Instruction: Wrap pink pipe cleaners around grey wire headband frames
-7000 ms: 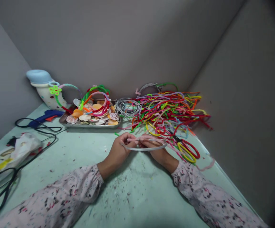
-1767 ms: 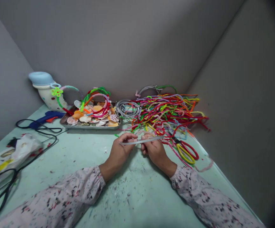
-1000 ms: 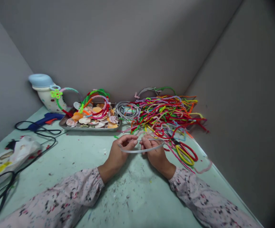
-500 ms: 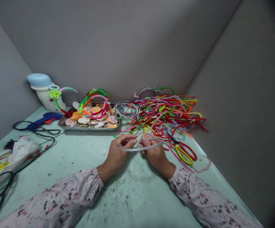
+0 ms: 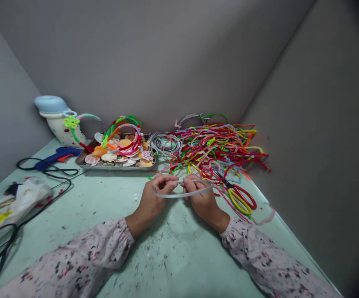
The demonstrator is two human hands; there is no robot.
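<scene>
Though edge-on before, hoop [image 5: 179, 195] tilted

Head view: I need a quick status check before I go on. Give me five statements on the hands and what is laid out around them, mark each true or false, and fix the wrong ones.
1. The left hand is off the pale grey band. False: the left hand and the right hand both hold the pale grey band.
2. The scissors lie to the right of the right hand. True.
3. The metal tray is right of the pile of fuzzy stems. False: the metal tray is left of the pile.
4. Shells lie in the metal tray. True.
5. The white container is topped in red. False: its lid is light blue.
</scene>
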